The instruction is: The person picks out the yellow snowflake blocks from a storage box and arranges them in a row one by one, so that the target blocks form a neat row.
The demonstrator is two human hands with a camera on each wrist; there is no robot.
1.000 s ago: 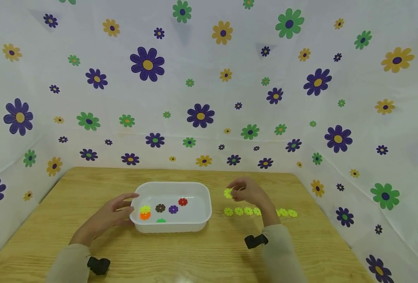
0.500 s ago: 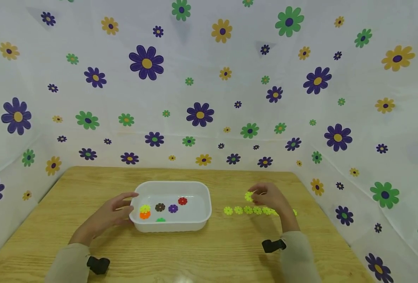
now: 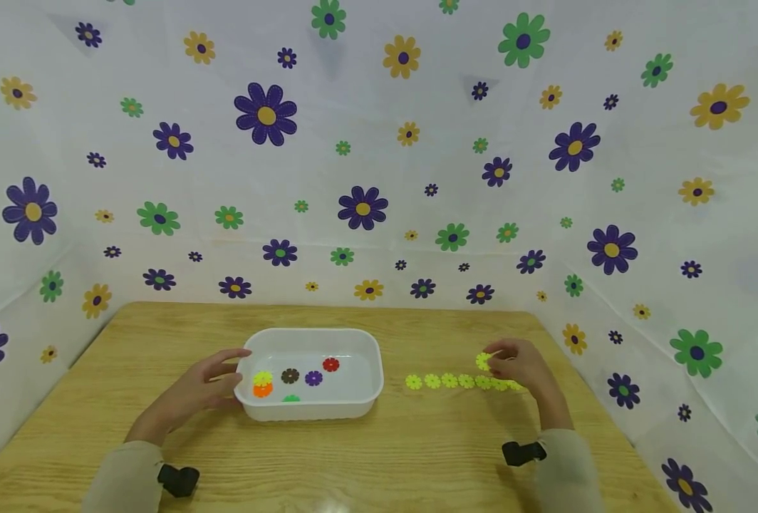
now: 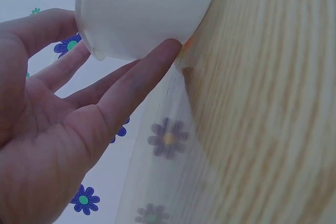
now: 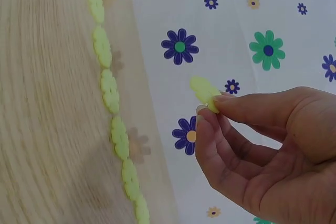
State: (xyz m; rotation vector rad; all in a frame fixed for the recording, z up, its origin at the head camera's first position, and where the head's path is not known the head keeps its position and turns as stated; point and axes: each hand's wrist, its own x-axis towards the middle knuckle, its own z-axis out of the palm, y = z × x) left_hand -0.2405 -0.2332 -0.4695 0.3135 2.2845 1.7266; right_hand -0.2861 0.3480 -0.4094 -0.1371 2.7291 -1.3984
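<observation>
My right hand [image 3: 523, 368] pinches a yellow-green, notched flower-shaped plastic disc [image 5: 203, 91] between thumb and fingertips. It hovers behind the right part of a row of matching yellow-green discs [image 3: 449, 381] lying on the table, and partly hides the row's right end. With fingers nearly straight, my left hand [image 3: 194, 388] touches the left side of a white plastic tub [image 3: 308, 412]. In the left wrist view, its thumb [image 4: 157, 59] lies against the tub's wall. Inside the tub are a yellow disc [image 3: 262, 377] overlapping an orange disc [image 3: 263, 390], and brown, purple, red and green ones.
The wooden table [image 3: 366, 463] carries the tub left of the row. A white cloth with printed flowers [image 3: 379, 142] hangs behind the table and along both sides. Black wrist cameras [image 3: 178, 481] sit on both sleeves.
My right hand has moved rightward along the row, carrying the yellow-green disc. My left hand and the tub have stayed in place.
</observation>
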